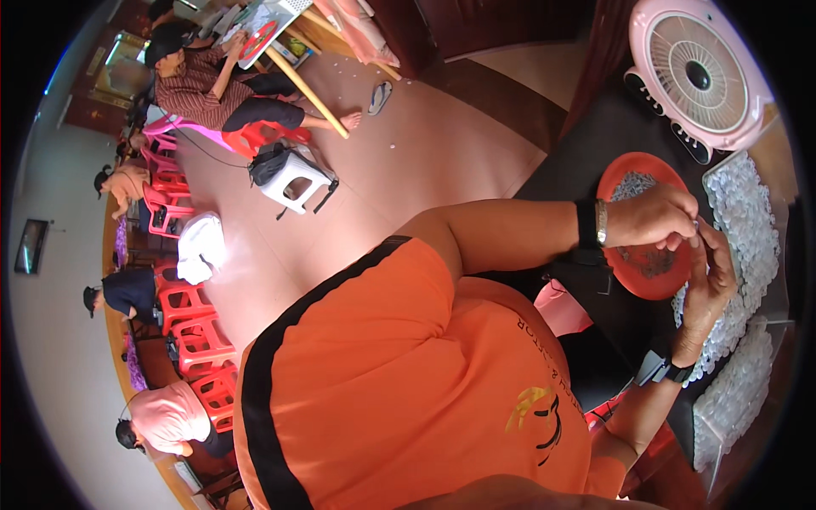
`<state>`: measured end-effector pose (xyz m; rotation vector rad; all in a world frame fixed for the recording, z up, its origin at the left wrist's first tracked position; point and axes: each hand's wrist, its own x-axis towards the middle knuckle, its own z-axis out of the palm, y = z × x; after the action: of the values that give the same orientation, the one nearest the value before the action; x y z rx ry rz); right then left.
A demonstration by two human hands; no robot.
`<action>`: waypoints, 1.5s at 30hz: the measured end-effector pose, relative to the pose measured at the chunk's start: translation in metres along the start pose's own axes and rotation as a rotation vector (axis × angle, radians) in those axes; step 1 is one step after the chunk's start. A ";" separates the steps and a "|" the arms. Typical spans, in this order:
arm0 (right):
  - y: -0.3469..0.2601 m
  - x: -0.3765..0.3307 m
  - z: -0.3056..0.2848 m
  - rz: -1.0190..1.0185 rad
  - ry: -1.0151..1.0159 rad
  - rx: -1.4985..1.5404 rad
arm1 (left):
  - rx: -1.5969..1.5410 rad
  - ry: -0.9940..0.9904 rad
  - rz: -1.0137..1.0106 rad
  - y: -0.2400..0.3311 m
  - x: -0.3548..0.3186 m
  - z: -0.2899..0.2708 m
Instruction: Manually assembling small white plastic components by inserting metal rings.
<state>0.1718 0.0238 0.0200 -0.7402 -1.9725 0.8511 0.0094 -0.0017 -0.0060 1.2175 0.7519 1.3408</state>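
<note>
My left hand (pixel 653 218) reaches over a round red-orange plate (pixel 609 246), its fingers curled and pinched together. Right beside it my right hand (pixel 712 276) meets it fingertip to fingertip, thumb and forefinger closed. Whatever is between the fingertips is too small to make out. Small grey, metallic-looking pieces (pixel 633 184) lie in heaps on the plate, partly covered by my left hand. Many small whitish translucent pieces (pixel 738 200) fill a clear tray just beyond my right hand.
A pink fan (pixel 699 75) stands beyond the plate on the dark tabletop (pixel 561 170). A second heap of whitish pieces (pixel 735 399) lies behind a clear edge. Several people sit at tables across the room, near red stools (pixel 204 344) and a white stool (pixel 297 189).
</note>
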 end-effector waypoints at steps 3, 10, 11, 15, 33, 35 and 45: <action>-0.003 -0.003 0.003 0.000 0.023 0.023 | 0.028 -0.014 -0.012 0.003 -0.002 -0.003; 0.007 -0.005 0.008 -0.042 0.057 0.025 | 0.043 -0.010 0.032 0.006 -0.001 -0.002; 0.007 -0.005 0.008 -0.043 0.053 0.029 | 0.078 0.005 0.037 0.005 -0.002 -0.002; 0.009 -0.008 0.007 0.021 0.044 0.061 | 0.177 -0.020 0.046 0.004 -0.002 -0.001; 0.007 -0.004 0.000 -0.096 0.013 0.097 | 0.088 -0.055 0.020 0.005 0.009 -0.004; 0.002 -0.004 0.000 -0.106 0.014 0.081 | 0.118 -0.065 0.003 0.010 0.005 -0.007; -0.004 -0.003 0.002 -0.141 -0.003 0.291 | 0.340 -0.024 -0.064 0.017 -0.001 -0.005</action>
<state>0.1706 0.0188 0.0214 -0.4260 -1.8268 1.0251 -0.0004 -0.0043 0.0086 1.4590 1.0222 1.1737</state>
